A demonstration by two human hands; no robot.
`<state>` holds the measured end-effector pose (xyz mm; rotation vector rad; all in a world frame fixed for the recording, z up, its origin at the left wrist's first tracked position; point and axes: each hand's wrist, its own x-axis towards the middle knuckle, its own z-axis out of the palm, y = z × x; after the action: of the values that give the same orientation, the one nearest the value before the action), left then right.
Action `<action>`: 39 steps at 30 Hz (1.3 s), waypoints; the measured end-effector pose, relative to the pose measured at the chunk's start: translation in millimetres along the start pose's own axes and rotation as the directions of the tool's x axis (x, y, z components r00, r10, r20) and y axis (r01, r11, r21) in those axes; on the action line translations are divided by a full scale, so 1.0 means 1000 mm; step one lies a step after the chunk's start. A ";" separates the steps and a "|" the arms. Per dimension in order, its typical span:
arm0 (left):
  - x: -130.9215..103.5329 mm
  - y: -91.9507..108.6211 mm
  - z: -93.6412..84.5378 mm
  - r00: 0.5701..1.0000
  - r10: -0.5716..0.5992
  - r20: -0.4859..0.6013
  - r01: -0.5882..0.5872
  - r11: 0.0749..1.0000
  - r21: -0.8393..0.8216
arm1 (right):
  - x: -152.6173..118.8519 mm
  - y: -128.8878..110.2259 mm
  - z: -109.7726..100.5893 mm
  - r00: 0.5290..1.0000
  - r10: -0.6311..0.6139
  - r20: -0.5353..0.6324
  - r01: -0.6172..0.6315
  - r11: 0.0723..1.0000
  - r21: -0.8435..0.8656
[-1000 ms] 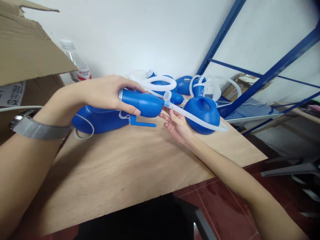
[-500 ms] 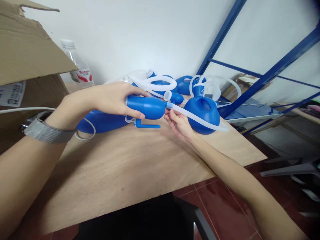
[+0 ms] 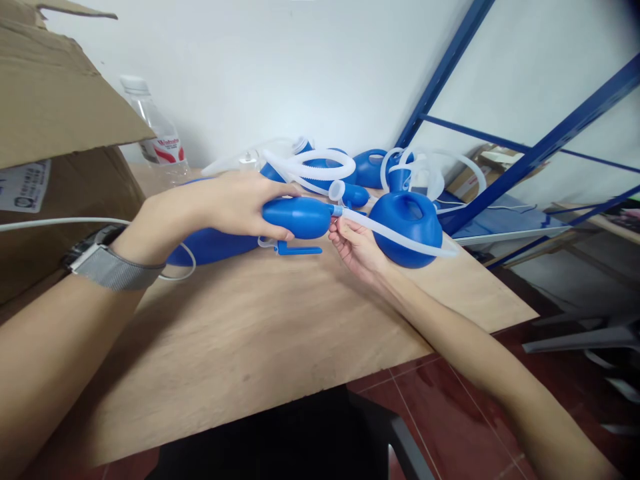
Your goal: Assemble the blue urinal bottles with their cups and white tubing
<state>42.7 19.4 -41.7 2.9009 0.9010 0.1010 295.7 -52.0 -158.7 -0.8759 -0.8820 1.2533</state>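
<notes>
My left hand (image 3: 250,203) is wrapped over a blue bulb-shaped plastic funnel (image 3: 300,217), lying sideways with its narrow neck to the right. A white hose (image 3: 395,230) joins that neck and droops right, across the front of a blue jug (image 3: 417,233). Just under the joint, my right hand (image 3: 357,247) pinches the hose end between thumb and fingers. Below the funnel hangs a blue L-shaped plastic piece (image 3: 300,251) on a pale loop. My left wrist and forearm partly hide another large blue body (image 3: 215,245).
Several blue jugs with coiled white hoses (image 3: 325,165) lie along the wall. A small blue funnel with a white cap (image 3: 353,195) lies behind my right hand. At left stand a cardboard box (image 3: 60,100) and a water bottle (image 3: 163,147); a blue metal rack (image 3: 525,153) is at right.
My left hand has slid slightly right along the funnel, covering more of its left end. My right hand keeps its pinch at the hose joint almost in place.
</notes>
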 end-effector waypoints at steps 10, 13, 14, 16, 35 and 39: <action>-0.009 0.015 -0.002 0.992 0.083 -0.096 -0.051 0.954 0.294 | -0.002 -0.017 0.002 0.943 0.332 0.035 -0.333 0.926 0.178; -0.012 0.021 -0.002 0.992 0.059 -0.115 -0.005 0.905 0.424 | -0.001 -0.020 0.002 0.916 0.396 0.057 -0.397 0.880 0.260; -0.012 0.023 -0.002 0.991 0.060 -0.116 -0.001 0.892 0.452 | -0.001 -0.021 0.002 0.914 0.401 0.065 -0.403 0.873 0.275; -0.012 0.024 -0.001 0.990 0.073 -0.122 -0.005 0.877 0.481 | -0.001 -0.021 0.003 0.917 0.393 0.072 -0.397 0.872 0.287; -0.008 0.029 0.003 0.966 0.180 -0.185 -0.102 0.924 0.368 | 0.002 -0.029 -0.009 0.914 0.387 0.121 -0.405 0.890 0.211; -0.007 0.033 0.002 0.968 0.170 -0.184 -0.090 0.922 0.378 | 0.003 -0.032 -0.010 0.913 0.403 0.070 -0.409 0.900 0.153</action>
<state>55.2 -11.8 -40.2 3.3531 0.8302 0.2906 317.7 -53.0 -133.8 -0.9347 -0.6270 1.6845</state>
